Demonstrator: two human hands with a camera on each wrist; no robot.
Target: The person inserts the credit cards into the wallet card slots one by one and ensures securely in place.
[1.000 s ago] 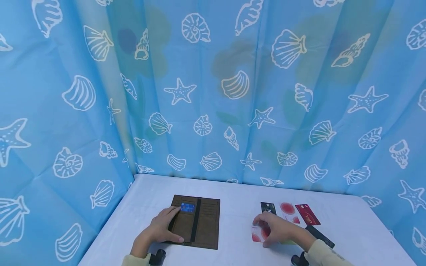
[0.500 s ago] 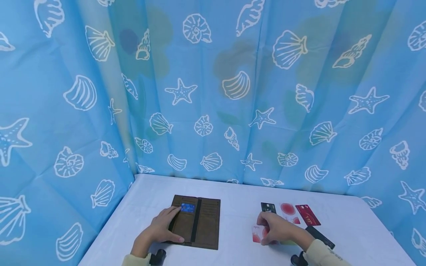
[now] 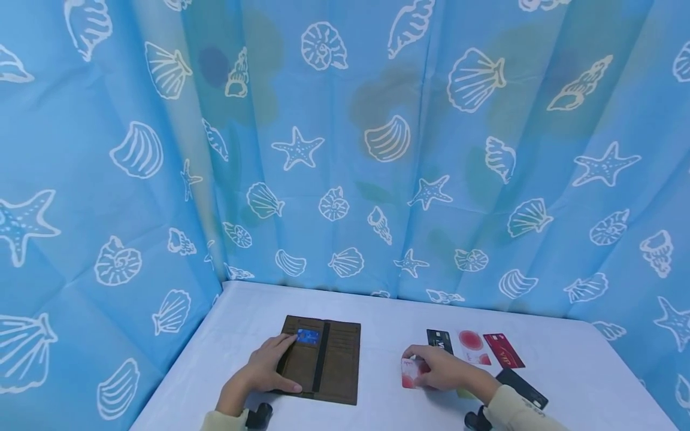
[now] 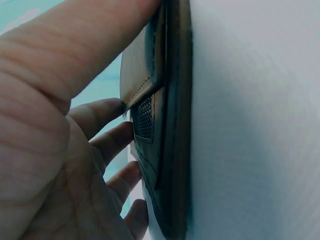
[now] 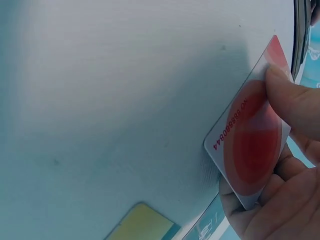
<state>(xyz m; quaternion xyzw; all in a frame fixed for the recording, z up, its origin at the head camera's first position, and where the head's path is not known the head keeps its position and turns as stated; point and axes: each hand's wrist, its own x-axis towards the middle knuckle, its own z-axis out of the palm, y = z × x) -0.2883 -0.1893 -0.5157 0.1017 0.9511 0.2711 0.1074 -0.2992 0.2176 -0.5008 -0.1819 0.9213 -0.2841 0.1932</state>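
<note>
On the white table lies a brown wallet [image 3: 343, 362], spread flat, with a dark band [image 3: 321, 356] down its middle and a blue card [image 3: 308, 336] in a left-hand slot. My left hand [image 3: 263, 366] rests on the wallet's left side, thumb near the lower edge; fingertips [image 4: 120, 135] touch the leather in the left wrist view. To the right of the wallet, my right hand [image 3: 446, 368] pinches a red-and-white plastic card [image 3: 408, 375] between thumb and fingers. The right wrist view shows this card [image 5: 252, 150] tilted, with a red oval and a printed number.
Beyond the right hand lie a black card [image 3: 439, 339], a white card with a red circle [image 3: 471, 341] and a red VIP card [image 3: 504, 351]. Another black card [image 3: 521, 387] and a partly hidden yellow-green card [image 3: 465, 394] lie nearer. A blue shell-patterned curtain [image 3: 334, 149] stands behind.
My right hand has closed on the red-and-white card and moved slightly left with it, lifting it. My left hand has stayed on the wallet.
</note>
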